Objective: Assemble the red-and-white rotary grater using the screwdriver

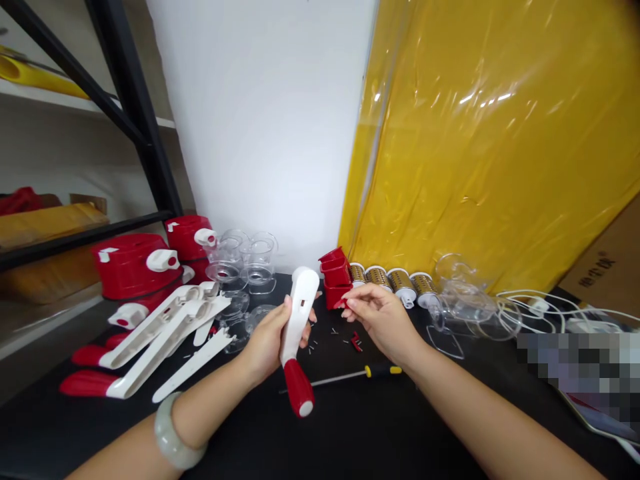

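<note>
My left hand point(267, 337) is wrapped round a white rotary grater handle point(297, 320), which has a small square slot in its face and a red grip at its lower end. To its right, the fingertips of my right hand point(383, 320) pinch a small red plastic piece point(343, 303), mostly hidden by the fingers and apart from the handle. Below my right hand, a few more red pieces point(356, 342) lie among several tiny screws point(313, 347). A screwdriver point(383, 371) with a black and yellow grip rests on the black table, its shaft passing behind the red grip.
White handle parts point(150, 333) lie at left, before red grater bodies point(135, 267). Clear plastic parts point(260, 257) stand behind my left hand. Red hoppers point(336, 277), perforated drums point(400, 283) and more clear parts point(465, 303) line the back. White cables point(540, 303) lie at right.
</note>
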The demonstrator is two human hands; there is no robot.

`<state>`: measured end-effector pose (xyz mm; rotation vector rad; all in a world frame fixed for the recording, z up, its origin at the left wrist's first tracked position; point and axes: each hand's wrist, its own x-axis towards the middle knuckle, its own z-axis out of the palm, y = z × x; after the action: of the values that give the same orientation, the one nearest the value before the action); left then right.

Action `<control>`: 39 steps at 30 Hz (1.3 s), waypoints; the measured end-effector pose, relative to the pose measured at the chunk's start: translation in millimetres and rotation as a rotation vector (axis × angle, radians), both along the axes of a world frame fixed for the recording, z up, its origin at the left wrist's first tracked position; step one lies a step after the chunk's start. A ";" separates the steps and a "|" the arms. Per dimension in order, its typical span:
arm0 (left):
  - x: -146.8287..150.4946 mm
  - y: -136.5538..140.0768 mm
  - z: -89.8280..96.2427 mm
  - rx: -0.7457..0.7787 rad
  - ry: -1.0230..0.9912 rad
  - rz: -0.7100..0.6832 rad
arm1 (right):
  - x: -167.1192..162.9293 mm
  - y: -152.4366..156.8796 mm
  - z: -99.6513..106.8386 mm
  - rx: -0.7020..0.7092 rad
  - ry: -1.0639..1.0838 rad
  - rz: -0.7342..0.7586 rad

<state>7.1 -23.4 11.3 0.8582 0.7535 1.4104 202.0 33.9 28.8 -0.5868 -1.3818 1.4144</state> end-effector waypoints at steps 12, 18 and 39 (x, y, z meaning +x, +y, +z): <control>6.8 -6.9 -1.1 -0.061 -0.109 -0.156 | -10.2 -22.9 -4.3 0.020 -0.130 0.090; 12.4 -10.0 -4.6 -0.018 -0.093 -0.239 | -12.7 -28.8 -7.8 0.026 -0.195 0.099; 16.1 -18.2 -12.6 -0.004 -0.083 -0.404 | -4.8 -35.2 -11.9 0.194 -0.314 -0.044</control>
<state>23.1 -41.7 -1.3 0.8866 0.4853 1.0759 197.2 -1.3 16.9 -0.7281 -1.7211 1.1694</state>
